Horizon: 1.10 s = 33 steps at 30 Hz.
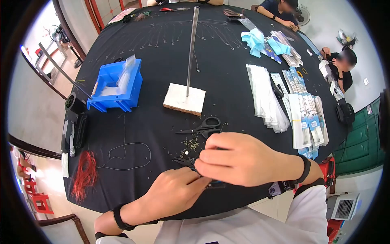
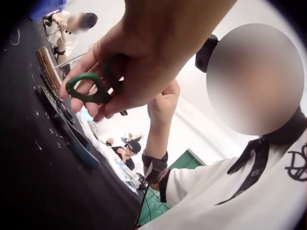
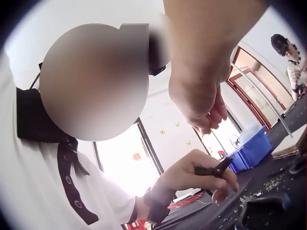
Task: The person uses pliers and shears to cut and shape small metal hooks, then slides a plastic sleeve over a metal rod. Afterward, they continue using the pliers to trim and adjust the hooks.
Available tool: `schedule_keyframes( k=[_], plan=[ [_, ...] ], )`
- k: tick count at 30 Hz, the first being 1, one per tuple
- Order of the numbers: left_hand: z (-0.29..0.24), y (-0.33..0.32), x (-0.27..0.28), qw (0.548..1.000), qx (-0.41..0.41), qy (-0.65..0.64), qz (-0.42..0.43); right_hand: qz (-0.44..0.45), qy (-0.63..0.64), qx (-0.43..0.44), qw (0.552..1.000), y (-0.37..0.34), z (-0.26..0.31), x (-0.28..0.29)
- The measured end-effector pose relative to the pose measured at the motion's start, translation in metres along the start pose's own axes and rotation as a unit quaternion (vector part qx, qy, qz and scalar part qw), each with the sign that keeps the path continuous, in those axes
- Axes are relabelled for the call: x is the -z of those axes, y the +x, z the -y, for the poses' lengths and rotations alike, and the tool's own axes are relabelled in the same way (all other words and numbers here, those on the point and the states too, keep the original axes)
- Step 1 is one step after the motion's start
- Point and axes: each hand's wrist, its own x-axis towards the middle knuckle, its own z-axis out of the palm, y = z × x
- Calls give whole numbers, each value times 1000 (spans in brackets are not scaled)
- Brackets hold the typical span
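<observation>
Low in the head view, my left hand [image 1: 168, 193] and right hand [image 1: 243, 160] meet near the table's front edge. A green-ringed tool [image 2: 86, 88] is gripped by my left hand [image 2: 139, 62] in the left wrist view; its dark end [image 3: 216, 168] pokes out of the fist in the right wrist view. My right hand [image 3: 201, 96] has curled fingers drawn together; nothing can be made out between them. Beneath the hands lie blue-handled pliers [image 2: 79, 143], with black scissors [image 1: 209, 127] beyond and small clippings [image 1: 191, 143] between.
A metal rod [image 1: 192, 53] rises from a white block [image 1: 185, 99]. At left are a blue bin [image 1: 118, 97], red threads [image 1: 85, 175] and a looped line [image 1: 149, 156]. Clear sleeves [image 1: 262, 97] and packets [image 1: 310, 118] lie at right. Other people [image 1: 280, 12] sit around the table.
</observation>
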Motion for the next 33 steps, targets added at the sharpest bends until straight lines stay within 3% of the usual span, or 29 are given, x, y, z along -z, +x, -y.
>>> schedule_keyframes(
  k=[4, 7, 11, 14, 21, 24, 27, 33],
  plan=[
    [-2, 0, 8, 997, -21, -64, -31, -18, 31, -60, 998, -11, -7, -6],
    [1, -3, 10, 983, 20, -156, -97, -37, 62, -76, 995, -14, -6, -2],
    [-7, -3, 14, 947, 177, -221, -148, -70, 50, -59, 995, -17, -1, -6],
    [-12, 5, 9, 886, 273, -311, -207, -74, -46, -13, 996, -16, 3, -3],
    [-14, 9, 14, 830, 348, -406, -159, -79, -94, 13, 992, -16, 6, -4],
    [-11, 7, 14, 827, 353, -413, -143, -80, -96, 8, 992, -18, 5, -8],
    [-5, 4, 12, 794, 327, -489, -157, -83, -91, 5, 992, -17, 3, -11],
    [-1, 4, 12, 826, 284, -469, -131, -84, -85, 4, 993, -16, 0, -18]
  ],
)
